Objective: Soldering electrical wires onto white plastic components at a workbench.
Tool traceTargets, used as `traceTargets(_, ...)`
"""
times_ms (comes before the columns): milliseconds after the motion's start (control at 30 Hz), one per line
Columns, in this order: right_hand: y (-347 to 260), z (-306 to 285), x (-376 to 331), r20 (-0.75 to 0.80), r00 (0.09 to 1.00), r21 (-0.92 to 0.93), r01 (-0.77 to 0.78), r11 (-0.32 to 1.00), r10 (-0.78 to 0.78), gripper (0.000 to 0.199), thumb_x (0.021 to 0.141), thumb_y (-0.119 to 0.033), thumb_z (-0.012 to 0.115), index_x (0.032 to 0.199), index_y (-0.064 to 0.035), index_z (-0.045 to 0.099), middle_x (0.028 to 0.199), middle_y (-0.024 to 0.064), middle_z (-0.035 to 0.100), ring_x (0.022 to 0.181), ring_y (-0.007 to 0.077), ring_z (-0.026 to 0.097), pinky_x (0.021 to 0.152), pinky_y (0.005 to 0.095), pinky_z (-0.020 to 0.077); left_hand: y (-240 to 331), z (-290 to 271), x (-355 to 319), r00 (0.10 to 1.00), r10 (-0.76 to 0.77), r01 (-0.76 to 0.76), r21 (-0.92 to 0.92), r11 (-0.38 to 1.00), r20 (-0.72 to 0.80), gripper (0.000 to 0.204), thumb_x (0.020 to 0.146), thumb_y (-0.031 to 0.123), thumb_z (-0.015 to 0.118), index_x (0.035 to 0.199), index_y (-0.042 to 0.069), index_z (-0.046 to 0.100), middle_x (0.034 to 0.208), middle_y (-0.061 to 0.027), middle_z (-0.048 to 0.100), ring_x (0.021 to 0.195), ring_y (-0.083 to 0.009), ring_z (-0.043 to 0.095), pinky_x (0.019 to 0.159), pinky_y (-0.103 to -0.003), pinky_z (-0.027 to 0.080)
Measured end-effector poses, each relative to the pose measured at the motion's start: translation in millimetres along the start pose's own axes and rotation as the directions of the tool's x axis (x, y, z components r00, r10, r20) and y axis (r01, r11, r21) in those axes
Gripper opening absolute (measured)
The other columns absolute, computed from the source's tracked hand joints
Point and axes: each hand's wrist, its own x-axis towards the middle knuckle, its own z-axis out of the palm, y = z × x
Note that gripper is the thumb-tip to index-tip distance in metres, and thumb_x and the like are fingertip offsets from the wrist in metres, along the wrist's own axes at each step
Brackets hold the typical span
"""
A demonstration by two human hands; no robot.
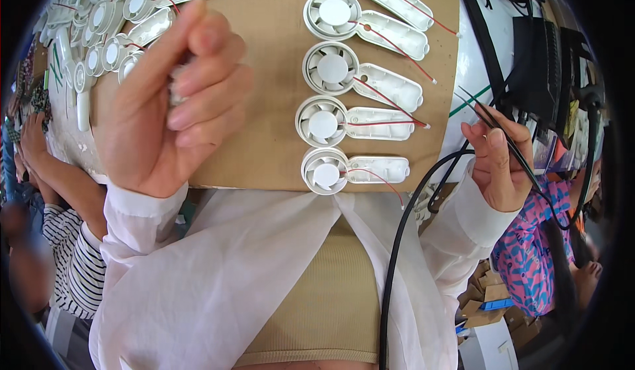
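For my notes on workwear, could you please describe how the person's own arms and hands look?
The left sleeve and right sleeve are white, thin-looking and cuffed. The left hand and right hand are bare, with no gloves.

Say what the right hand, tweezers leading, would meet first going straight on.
Following the tweezers, the right hand would probably meet an open white fan handle first, though depth is unclear.

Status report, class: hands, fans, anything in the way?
Left hand curled, contents unclear; right hand holds tweezers. Opened handheld fans lined up. Black cable nearby, not across them.
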Motion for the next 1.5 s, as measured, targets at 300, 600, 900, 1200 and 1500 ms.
traceTargets(300,-15,43,23,0.386,0.842,0.103,0.366,0.925,-0.377,0.033,0.078,0.010,0.072,0.104,-0.0015,0.056,0.107,0.0241,0.071,0.087,0.0276,0.065,0.084,0.0359,0.0531,-28,19,16,0.984,-0.153,0.124,-0.259,0.958,-0.095,0.047,0.109,0.025,0.037,0.145,-0.006,0.042,0.131,-0.0194,0.059,0.119,-0.0287,0.060,0.096,-0.035,0.054)
traceTargets(600,-17,60,22,0.586,0.750,-0.103,0.443,0.891,-0.306,0.030,0.075,0.009,0.068,0.097,-0.0067,0.055,0.097,0.0183,0.073,0.086,0.0245,0.055,0.087,0.0389,0.0436,-36,28,18,0.968,-0.205,0.168,-0.231,0.958,-0.147,0.050,0.109,0.028,0.034,0.148,-0.005,0.041,0.149,-0.0233,0.048,0.139,-0.0358,0.046,0.118,-0.040,0.037)
traceTargets(900,-14,69,12,0.483,0.828,-0.153,0.401,0.903,-0.285,0.028,0.075,0.009,0.068,0.094,-0.0066,0.055,0.094,0.0164,0.074,0.087,0.0244,0.055,0.090,0.0397,0.0439,-41,27,21,0.975,-0.198,0.168,-0.256,0.952,-0.096,0.051,0.109,0.028,0.034,0.148,-0.005,0.041,0.148,-0.0226,0.049,0.139,-0.0356,0.046,0.119,-0.041,0.036)
traceTargets(1200,-18,68,13,0.529,0.797,-0.213,0.458,0.863,-0.292,0.029,0.074,0.010,0.069,0.093,-0.0077,0.055,0.094,0.0168,0.074,0.088,0.0250,0.056,0.093,0.0428,0.0438,-41,25,19,0.972,-0.193,0.154,-0.256,0.954,-0.133,0.051,0.109,0.028,0.035,0.147,-0.005,0.042,0.149,-0.0231,0.048,0.142,-0.0359,0.043,0.120,-0.042,0.033)
traceTargets(1500,-20,29,32,0.351,0.920,-0.077,0.213,0.974,-0.174,0.022,0.080,0.012,0.064,0.094,-0.0034,0.057,0.091,0.0183,0.070,0.085,0.0254,0.060,0.084,0.0383,0.0477,-12,1,26,0.980,-0.157,0.147,-0.089,0.985,-0.124,0.043,0.107,0.021,0.045,0.140,-0.005,0.052,0.106,-0.0108,0.066,0.091,-0.0214,0.062,0.081,-0.028,0.051)
